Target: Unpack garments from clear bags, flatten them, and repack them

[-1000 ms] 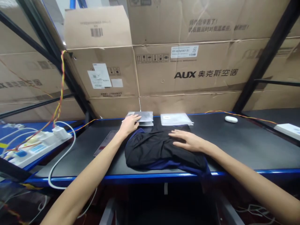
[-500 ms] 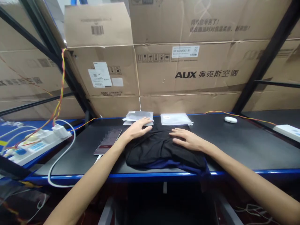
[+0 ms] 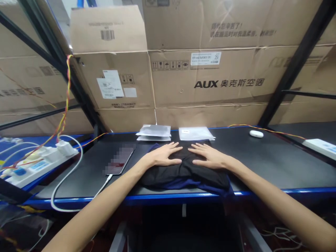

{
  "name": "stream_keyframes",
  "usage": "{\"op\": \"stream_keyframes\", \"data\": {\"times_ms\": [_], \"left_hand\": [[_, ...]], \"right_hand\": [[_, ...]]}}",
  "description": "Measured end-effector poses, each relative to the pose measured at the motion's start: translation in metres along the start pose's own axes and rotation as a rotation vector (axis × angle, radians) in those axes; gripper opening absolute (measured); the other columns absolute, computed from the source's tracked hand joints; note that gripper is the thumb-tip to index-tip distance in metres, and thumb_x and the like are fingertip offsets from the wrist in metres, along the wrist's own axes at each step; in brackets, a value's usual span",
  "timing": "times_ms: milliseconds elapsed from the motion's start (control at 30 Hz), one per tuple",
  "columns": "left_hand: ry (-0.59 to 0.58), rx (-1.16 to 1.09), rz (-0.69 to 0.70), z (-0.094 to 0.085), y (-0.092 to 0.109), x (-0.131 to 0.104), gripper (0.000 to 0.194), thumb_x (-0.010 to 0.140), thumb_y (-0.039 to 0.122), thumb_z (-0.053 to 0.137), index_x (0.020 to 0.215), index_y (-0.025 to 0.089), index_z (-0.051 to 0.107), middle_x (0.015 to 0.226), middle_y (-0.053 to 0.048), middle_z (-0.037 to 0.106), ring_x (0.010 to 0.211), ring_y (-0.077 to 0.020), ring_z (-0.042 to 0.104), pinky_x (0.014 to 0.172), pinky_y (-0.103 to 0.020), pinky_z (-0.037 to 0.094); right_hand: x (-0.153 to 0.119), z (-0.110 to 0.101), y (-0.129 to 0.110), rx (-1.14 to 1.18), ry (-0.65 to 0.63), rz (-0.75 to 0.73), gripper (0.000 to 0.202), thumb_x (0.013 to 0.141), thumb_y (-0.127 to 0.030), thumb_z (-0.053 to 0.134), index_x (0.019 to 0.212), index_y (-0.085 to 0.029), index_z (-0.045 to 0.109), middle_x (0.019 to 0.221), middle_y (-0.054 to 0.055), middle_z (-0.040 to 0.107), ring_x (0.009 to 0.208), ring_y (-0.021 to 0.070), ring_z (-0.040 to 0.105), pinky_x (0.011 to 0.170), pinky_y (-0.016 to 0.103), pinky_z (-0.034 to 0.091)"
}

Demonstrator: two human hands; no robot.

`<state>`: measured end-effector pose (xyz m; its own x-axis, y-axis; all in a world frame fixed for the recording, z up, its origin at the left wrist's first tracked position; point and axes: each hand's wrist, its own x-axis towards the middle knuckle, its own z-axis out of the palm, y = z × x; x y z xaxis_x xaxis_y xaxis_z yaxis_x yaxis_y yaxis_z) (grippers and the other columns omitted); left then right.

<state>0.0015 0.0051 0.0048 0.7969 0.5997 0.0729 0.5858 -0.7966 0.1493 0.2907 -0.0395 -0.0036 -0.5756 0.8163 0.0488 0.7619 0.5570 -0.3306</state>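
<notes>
A bunched black cloth (image 3: 168,174) with dark blue fabric (image 3: 181,183) showing along its near edge lies at the front of the dark tabletop. Its blue corner hangs over the front edge on the right. My left hand (image 3: 165,155) rests flat on the cloth's left part, fingers stretched toward the middle. On the right part lies my right hand (image 3: 208,155), likewise flat with its fingers spread. The fingertips of both hands point at each other across a narrow gap. Neither hand grips anything.
Behind the cloth lie two stacks of clear plastic packets, a left stack (image 3: 154,131) and a right stack (image 3: 196,133). A phone (image 3: 122,161) on a white cable lies at left, near a power strip (image 3: 39,164). A small white case (image 3: 256,134) and another strip (image 3: 321,147) are at right. Cardboard (image 3: 173,117) stands behind.
My left hand has come down and nearer from beside the left packet stack onto the cloth. My right hand stays in about the same place on the cloth, its fingers spread a little wider.
</notes>
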Motion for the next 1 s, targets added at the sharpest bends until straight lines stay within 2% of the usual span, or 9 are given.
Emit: {"op": "stream_keyframes", "data": {"times_ms": [167, 267, 333, 433, 500, 567, 733, 900, 1000], "left_hand": [[-0.009, -0.018, 0.011, 0.000, 0.000, -0.001, 0.074, 0.090, 0.065, 0.053, 0.153, 0.030, 0.035, 0.160, -0.009, 0.026, 0.149, -0.0299, 0.025, 0.120, -0.048, 0.027], [0.002, -0.055, -0.017, -0.001, -0.001, 0.001, 0.070, 0.093, 0.066, 0.044, 0.152, 0.028, 0.037, 0.160, -0.010, 0.030, 0.148, -0.0280, 0.028, 0.120, -0.045, 0.027], [0.071, -0.075, -0.049, -0.001, -0.005, 0.005, 0.064, 0.098, 0.062, 0.038, 0.149, 0.025, 0.043, 0.158, -0.010, 0.035, 0.146, -0.0255, 0.034, 0.120, -0.042, 0.028], [0.212, -0.075, -0.112, 0.001, -0.015, 0.013, 0.057, 0.102, 0.053, 0.033, 0.143, 0.018, 0.051, 0.152, -0.012, 0.045, 0.142, -0.0245, 0.040, 0.120, -0.040, 0.029], [0.248, -0.064, -0.132, 0.004, -0.023, 0.018, 0.052, 0.103, 0.045, 0.033, 0.139, 0.014, 0.055, 0.147, -0.013, 0.050, 0.139, -0.0245, 0.042, 0.119, -0.040, 0.031], [0.238, -0.054, -0.130, 0.006, -0.029, 0.022, 0.048, 0.103, 0.039, 0.034, 0.136, 0.014, 0.057, 0.146, -0.013, 0.052, 0.138, -0.0249, 0.044, 0.117, -0.041, 0.033], [0.288, -0.099, -0.112, 0.010, -0.035, 0.028, 0.037, 0.098, 0.032, 0.044, 0.125, 0.018, 0.065, 0.139, -0.010, 0.059, 0.127, -0.0262, 0.053, 0.111, -0.043, 0.041], [0.425, -0.159, -0.023, 0.007, -0.032, 0.029, 0.021, 0.091, 0.027, 0.057, 0.100, 0.019, 0.074, 0.116, -0.008, 0.071, 0.109, -0.0227, 0.063, 0.103, -0.039, 0.046], [0.505, -0.188, -0.019, 0.003, -0.028, 0.028, 0.016, 0.087, 0.020, 0.059, 0.094, 0.020, 0.073, 0.103, -0.004, 0.073, 0.097, -0.0202, 0.063, 0.095, -0.036, 0.049]], "right_hand": [[-0.001, -0.001, -0.001, 0.000, -0.001, 0.006, 0.073, 0.089, -0.069, 0.050, 0.151, -0.032, 0.038, 0.161, 0.005, 0.028, 0.149, 0.0324, 0.018, 0.122, 0.055, 0.015], [0.000, 0.000, 0.001, 0.014, 0.069, -0.012, 0.067, 0.090, -0.064, 0.052, 0.147, -0.030, 0.046, 0.157, 0.007, 0.037, 0.146, 0.0323, 0.029, 0.120, 0.053, 0.025], [0.003, 0.000, 0.005, 0.022, 0.176, -0.045, 0.056, 0.094, -0.057, 0.050, 0.140, -0.026, 0.056, 0.148, 0.009, 0.051, 0.139, 0.0301, 0.043, 0.116, 0.050, 0.034], [0.011, -0.001, 0.016, 0.022, 0.397, -0.088, 0.038, 0.098, -0.042, 0.047, 0.119, -0.022, 0.070, 0.122, 0.010, 0.071, 0.116, 0.0263, 0.063, 0.105, 0.045, 0.046], [0.015, -0.002, 0.026, -0.009, 0.530, -0.055, 0.031, 0.097, -0.035, 0.048, 0.106, -0.022, 0.074, 0.109, 0.008, 0.075, 0.103, 0.0254, 0.066, 0.097, 0.042, 0.050], [0.018, -0.002, 0.036, -0.082, 0.592, 0.029, 0.027, 0.094, -0.032, 0.050, 0.100, -0.021, 0.075, 0.102, 0.008, 0.075, 0.097, 0.0260, 0.066, 0.092, 0.041, 0.051], [0.020, 0.000, 0.052, -0.207, 0.527, 0.188, 0.019, 0.086, -0.027, 0.058, 0.091, -0.018, 0.075, 0.099, 0.011, 0.072, 0.091, 0.0274, 0.061, 0.087, 0.039, 0.050], [0.019, -0.002, 0.050, -0.172, 0.529, 0.163, 0.012, 0.081, -0.019, 0.057, 0.082, -0.020, 0.069, 0.096, 0.008, 0.072, 0.087, 0.0240, 0.060, 0.083, 0.034, 0.049], [0.016, -0.007, 0.044, -0.099, 0.586, 0.121, 0.011, 0.078, -0.019, 0.056, 0.081, -0.021, 0.066, 0.089, 0.006, 0.071, 0.085, 0.0234, 0.061, 0.080, 0.034, 0.049]]}}
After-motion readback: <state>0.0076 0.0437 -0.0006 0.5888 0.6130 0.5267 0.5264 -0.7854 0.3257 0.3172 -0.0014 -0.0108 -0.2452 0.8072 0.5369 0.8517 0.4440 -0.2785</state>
